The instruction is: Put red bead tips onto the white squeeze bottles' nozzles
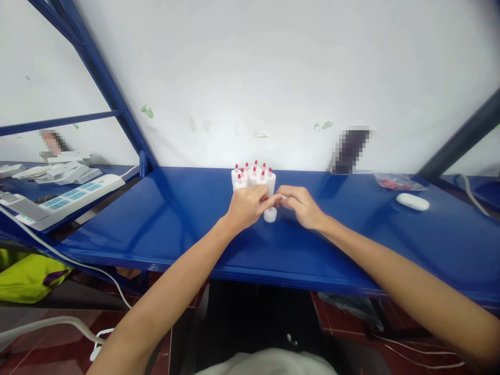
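Several white bottles (253, 178) with pointed red caps stand in a tight group near the back edge of the blue table. In front of them my left hand (248, 205) is closed, its thumb and forefinger reaching to the fingertips of my right hand (302, 205). My right hand is closed in a pinch; a small whitish bit shows at its fingertips, too small to name. Just below the meeting fingers is a white round bottle end (270, 214), its upper part hidden behind my left hand. A bit of red shows between the left fingers.
On the blue table (175, 219), a white oval case (413, 201) and a clear bag of red pieces (398, 182) lie at right. A power strip (74, 198) and white boxes (66, 169) are at left. A dark pixelated object (351, 151) leans on the wall.
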`<move>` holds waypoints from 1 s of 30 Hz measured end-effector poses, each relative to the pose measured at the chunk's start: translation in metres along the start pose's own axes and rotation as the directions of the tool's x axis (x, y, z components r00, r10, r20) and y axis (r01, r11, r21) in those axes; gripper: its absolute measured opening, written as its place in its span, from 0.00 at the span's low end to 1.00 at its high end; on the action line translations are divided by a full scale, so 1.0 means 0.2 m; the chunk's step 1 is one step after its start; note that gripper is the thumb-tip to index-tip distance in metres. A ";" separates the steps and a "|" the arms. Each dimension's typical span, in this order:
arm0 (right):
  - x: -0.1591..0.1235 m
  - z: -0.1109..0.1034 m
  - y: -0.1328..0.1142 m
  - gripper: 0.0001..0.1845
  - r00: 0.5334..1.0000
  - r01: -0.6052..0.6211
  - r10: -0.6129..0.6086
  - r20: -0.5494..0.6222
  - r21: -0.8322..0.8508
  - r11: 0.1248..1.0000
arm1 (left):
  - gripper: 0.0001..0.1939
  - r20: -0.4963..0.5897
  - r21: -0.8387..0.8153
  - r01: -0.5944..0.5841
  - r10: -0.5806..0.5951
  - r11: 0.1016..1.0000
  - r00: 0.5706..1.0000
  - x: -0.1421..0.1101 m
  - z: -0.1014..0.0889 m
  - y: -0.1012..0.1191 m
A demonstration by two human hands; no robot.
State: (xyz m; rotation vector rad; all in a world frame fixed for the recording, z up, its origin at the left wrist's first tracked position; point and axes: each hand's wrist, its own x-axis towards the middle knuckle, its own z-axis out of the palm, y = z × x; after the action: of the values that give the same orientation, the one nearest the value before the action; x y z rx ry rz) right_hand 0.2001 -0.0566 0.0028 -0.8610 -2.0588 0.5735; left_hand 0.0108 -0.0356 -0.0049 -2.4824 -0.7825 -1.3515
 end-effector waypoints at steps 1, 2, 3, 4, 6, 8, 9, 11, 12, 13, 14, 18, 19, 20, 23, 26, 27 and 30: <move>0.00 0.00 0.00 0.19 0.999 0.015 -0.016 0.029 0.035 0.999 | 0.25 -0.022 0.010 -0.039 0.039 0.999 0.999 0.00 0.00 0.00; -0.01 0.00 0.00 0.22 0.998 0.009 -0.014 0.056 0.080 0.997 | 0.24 -0.043 0.024 -0.081 0.082 0.996 0.996 0.00 0.00 0.00; -0.01 0.00 0.00 0.25 0.997 -0.012 0.002 0.081 0.133 0.991 | 0.24 -0.061 0.041 -0.120 0.123 0.992 0.991 0.00 0.00 0.00; -0.01 0.00 0.00 0.27 0.994 -0.045 0.025 0.107 0.185 0.982 | 0.24 -0.073 0.059 -0.155 0.159 0.986 0.985 0.00 0.00 0.00; -0.02 0.00 0.01 0.30 0.984 -0.114 0.073 0.165 0.255 0.960 | 0.23 -0.082 0.091 -0.209 0.217 0.974 0.973 0.00 0.01 0.00; -0.03 0.01 0.00 0.30 0.973 -0.141 0.087 0.215 0.254 0.957 | 0.22 -0.079 0.112 -0.254 0.263 0.961 0.962 0.00 0.01 0.01; -0.03 0.01 0.00 0.30 0.969 -0.145 0.089 0.232 0.236 0.961 | 0.22 -0.073 0.118 -0.272 0.281 0.955 0.957 0.00 0.01 0.01; -0.03 0.01 -0.02 0.29 0.964 -0.135 0.084 0.253 0.192 0.972 | 0.22 -0.057 0.118 -0.299 0.307 0.947 0.950 0.00 0.02 0.01; -0.04 0.01 -0.03 0.28 0.964 -0.122 0.076 0.256 0.170 0.978 | 0.22 -0.043 0.114 -0.310 0.316 0.944 0.948 -0.01 0.02 0.01; -0.04 0.01 -0.04 0.27 0.964 -0.109 0.068 0.258 0.148 0.983 | 0.22 -0.029 0.110 -0.320 0.325 0.941 0.945 -0.01 0.02 0.01; -0.03 0.00 -0.05 0.25 0.963 -0.094 0.058 0.262 0.125 0.988 | 0.23 -0.015 0.105 -0.332 0.335 0.938 0.942 -0.01 0.02 0.01; -0.02 -0.01 -0.08 0.19 0.962 -0.056 0.055 0.266 -0.002 0.998 | 0.23 0.057 0.097 -0.373 0.369 0.923 0.928 -0.01 0.02 0.01; -0.02 -0.01 -0.09 0.19 0.963 -0.059 0.067 0.262 -0.038 0.998 | 0.23 0.078 0.098 -0.380 0.373 0.920 0.924 0.00 0.02 0.02; -0.01 -0.01 -0.10 0.18 0.963 -0.063 0.079 0.259 -0.069 0.996 | 0.23 0.095 0.097 -0.384 0.376 0.918 0.922 0.00 0.01 0.02; -0.01 0.00 -0.11 0.18 0.963 -0.078 0.102 0.250 -0.102 0.992 | 0.23 0.119 0.074 -0.383 0.373 0.921 0.920 0.00 0.01 0.02; 0.00 0.00 -0.11 0.17 0.978 -0.079 0.090 0.189 -0.069 0.995 | 0.23 0.097 0.038 -0.342 0.337 0.939 0.936 0.01 0.01 0.01; 0.00 0.00 -0.10 0.18 0.984 -0.082 0.090 0.156 -0.057 0.995 | 0.23 0.080 0.027 -0.317 0.314 0.948 0.946 0.01 0.00 0.00; 0.00 -0.01 -0.05 0.19 0.992 -0.115 0.117 0.035 -0.058 0.992 | 0.24 0.010 -0.015 -0.209 0.210 0.978 0.978 0.01 -0.02 -0.04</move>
State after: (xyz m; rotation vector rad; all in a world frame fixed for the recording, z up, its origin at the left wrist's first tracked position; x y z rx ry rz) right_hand 0.1978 -0.0629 0.0100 -1.0154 -2.0780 0.6015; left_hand 0.0039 -0.0302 -0.0015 -2.5031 -0.4973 -1.2731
